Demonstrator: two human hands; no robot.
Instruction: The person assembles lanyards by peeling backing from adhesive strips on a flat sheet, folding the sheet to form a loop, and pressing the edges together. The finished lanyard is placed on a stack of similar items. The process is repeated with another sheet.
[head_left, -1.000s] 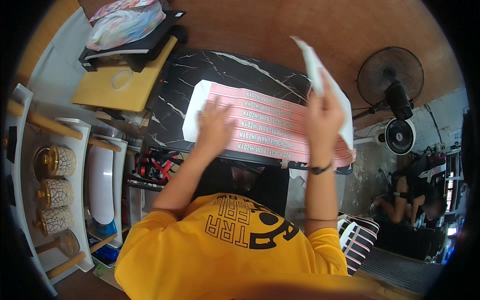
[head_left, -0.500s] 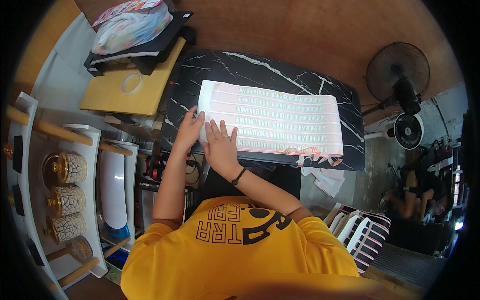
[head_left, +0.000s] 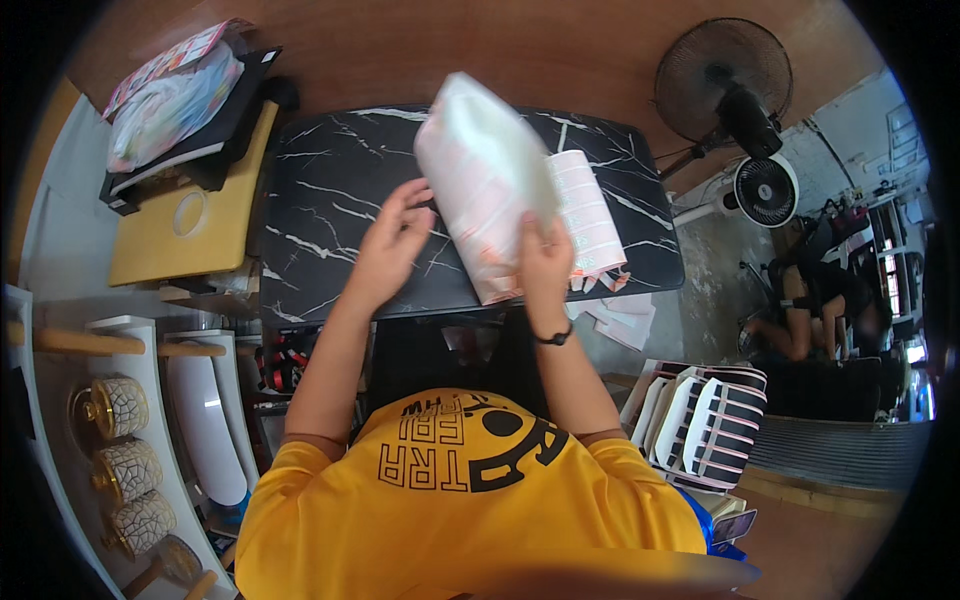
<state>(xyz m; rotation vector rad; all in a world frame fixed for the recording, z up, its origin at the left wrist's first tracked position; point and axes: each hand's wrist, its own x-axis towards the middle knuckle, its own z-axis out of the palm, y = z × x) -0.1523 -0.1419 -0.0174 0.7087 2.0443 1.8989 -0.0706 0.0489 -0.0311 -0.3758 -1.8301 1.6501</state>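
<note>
A long white sheet (head_left: 590,215) with pale pink bands and rows of print has its right part lying on the black marbled table (head_left: 330,215). Its other end is raised and bent over, blurred by motion, with the pale underside showing. My right hand (head_left: 545,262) is closed on the edge of this lifted part, thumb uppermost. Just left of the sheet, above the tabletop, my left hand (head_left: 395,240) is open with its fingers apart and nothing in it.
Pale paper scraps (head_left: 625,320) lie on the floor by the table's right front. A yellow board (head_left: 225,225) stands left, a black fan (head_left: 725,85) and white fan (head_left: 765,192) right. Striped black-and-white pieces (head_left: 715,425) are stacked at lower right. Another person (head_left: 815,300) sits far right.
The sheet's left end has come up off the table and swung to the right, carried by my right hand. My left hand has let go of its edge. The view has shifted.
</note>
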